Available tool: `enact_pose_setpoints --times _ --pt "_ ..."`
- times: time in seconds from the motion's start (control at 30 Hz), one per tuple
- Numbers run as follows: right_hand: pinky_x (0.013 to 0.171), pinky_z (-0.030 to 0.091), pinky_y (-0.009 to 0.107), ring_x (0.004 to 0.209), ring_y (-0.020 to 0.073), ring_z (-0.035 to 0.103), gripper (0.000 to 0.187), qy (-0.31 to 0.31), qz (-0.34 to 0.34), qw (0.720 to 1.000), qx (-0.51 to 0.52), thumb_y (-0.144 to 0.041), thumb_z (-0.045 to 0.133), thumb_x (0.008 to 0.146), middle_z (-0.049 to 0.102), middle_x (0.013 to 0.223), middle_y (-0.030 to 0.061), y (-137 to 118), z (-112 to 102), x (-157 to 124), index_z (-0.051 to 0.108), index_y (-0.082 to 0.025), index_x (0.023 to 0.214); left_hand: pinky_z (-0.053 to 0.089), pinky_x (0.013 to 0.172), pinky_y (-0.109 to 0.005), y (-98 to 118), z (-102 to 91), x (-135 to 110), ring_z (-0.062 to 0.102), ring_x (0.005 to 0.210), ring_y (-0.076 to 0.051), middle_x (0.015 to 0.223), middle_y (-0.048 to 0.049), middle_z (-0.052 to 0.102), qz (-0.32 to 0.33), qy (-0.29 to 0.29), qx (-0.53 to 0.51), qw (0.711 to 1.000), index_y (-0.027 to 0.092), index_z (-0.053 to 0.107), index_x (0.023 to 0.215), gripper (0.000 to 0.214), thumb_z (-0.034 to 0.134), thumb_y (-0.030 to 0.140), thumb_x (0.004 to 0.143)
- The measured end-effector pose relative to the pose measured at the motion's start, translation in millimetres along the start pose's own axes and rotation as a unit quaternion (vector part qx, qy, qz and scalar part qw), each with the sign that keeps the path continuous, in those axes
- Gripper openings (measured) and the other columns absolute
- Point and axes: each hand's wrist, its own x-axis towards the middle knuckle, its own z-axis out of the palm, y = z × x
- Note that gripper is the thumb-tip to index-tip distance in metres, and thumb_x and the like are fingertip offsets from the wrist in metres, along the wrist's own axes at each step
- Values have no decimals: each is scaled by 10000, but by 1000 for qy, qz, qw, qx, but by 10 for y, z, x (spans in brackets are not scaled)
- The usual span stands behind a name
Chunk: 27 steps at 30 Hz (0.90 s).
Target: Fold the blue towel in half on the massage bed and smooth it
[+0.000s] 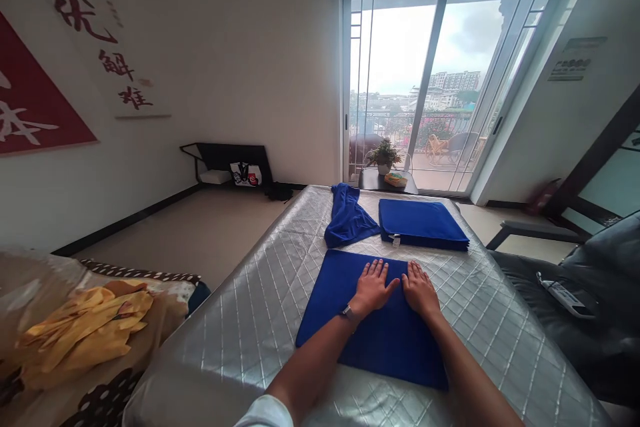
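Observation:
A blue towel (330, 300) lies spread flat on the silver quilted table (240, 340) in front of me. My left hand (373, 287) rests palm down on its middle, fingers stretched out. My right hand (419, 290) lies flat right beside it, fingers together and extended. Neither hand holds anything. Farther back, a neatly folded blue towel (423, 221) lies on the right. A crumpled blue towel (347, 217) lies to its left.
A pile of yellow cloth (83, 333) sits on a patterned surface at the left. A dark chair with a remote (565, 293) stands at the right. A small table with a potted plant (384, 157) stands before the glass balcony doors.

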Motion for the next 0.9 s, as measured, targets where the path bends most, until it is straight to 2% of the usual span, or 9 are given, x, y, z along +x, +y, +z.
enact_pose_setpoints --times 0.17,0.23,0.3,0.47,0.6,0.7,0.77,0.8,0.9 --pt "1243 103 365 1543 189 145 657 3 11 1000 7 -371 172 1018 210 1672 103 -3 17 11 253 -50 1586 203 1243 -484 -997 -294 -276 236 1528 -280 1634 -122 324 -147 3 29 989 134 329 1575 775 103 623 1018" --pt "1243 102 364 1544 186 138 659 0 10 1000 4 -373 167 1018 206 1673 100 -1 14 9 248 -49 1587 193 1246 -461 -1240 -391 -350 236 1527 -277 1643 -142 293 -174 -1 35 984 90 310 1574 804 95 628 1016" --pt "1243 104 364 1545 187 136 661 -2 10 1000 -1 -372 165 1018 199 1675 99 -1 8 7 240 -47 1588 181 1249 -435 -1339 -428 -384 229 1530 -269 1650 -157 265 -177 -5 35 984 59 292 1573 828 99 637 1014" --pt "1240 111 361 1541 193 155 657 -7 13 1000 -20 -368 177 1017 217 1671 105 -23 -27 1 247 -48 1587 180 1250 -427 -1295 -379 -388 224 1531 -268 1640 -184 275 -168 0 33 985 28 285 1568 849 115 646 1010" --pt "1243 87 414 1539 226 169 653 -9 14 998 -54 -360 192 1011 238 1664 115 -70 -92 -17 265 -54 1584 178 1249 -435 -1329 -404 -361 242 1526 -273 1634 -175 293 -162 -8 33 986 40 307 1564 833 136 637 1009" --pt "1243 62 428 1542 238 154 651 -1 9 997 -73 -348 194 1009 255 1657 127 -90 -109 -23 274 -43 1578 154 1250 -470 -1314 -467 -274 262 1517 -302 1618 -178 329 -199 -16 40 979 53 327 1561 795 195 609 1009" --pt "1242 77 408 1544 228 143 651 0 5 998 -65 -344 185 1012 244 1660 127 -82 -90 -15 265 -35 1578 146 1247 -496 -1170 -480 -163 253 1516 -335 1601 -202 353 -226 -5 39 973 30 327 1557 791 220 589 1008" --pt "1241 89 399 1544 223 141 651 -1 5 998 -57 -347 179 1014 233 1664 124 -73 -76 -9 258 -36 1580 156 1245 -499 -1040 -466 -93 247 1516 -343 1598 -208 358 -219 3 35 975 23 328 1555 792 217 586 1009" --pt "1239 115 381 1544 213 143 652 -6 7 999 -39 -360 165 1023 215 1669 118 -35 -39 6 242 -37 1585 218 1233 -460 -456 -309 141 270 1512 -319 1599 -195 366 -105 16 6 994 44 364 1545 781 179 591 1019"
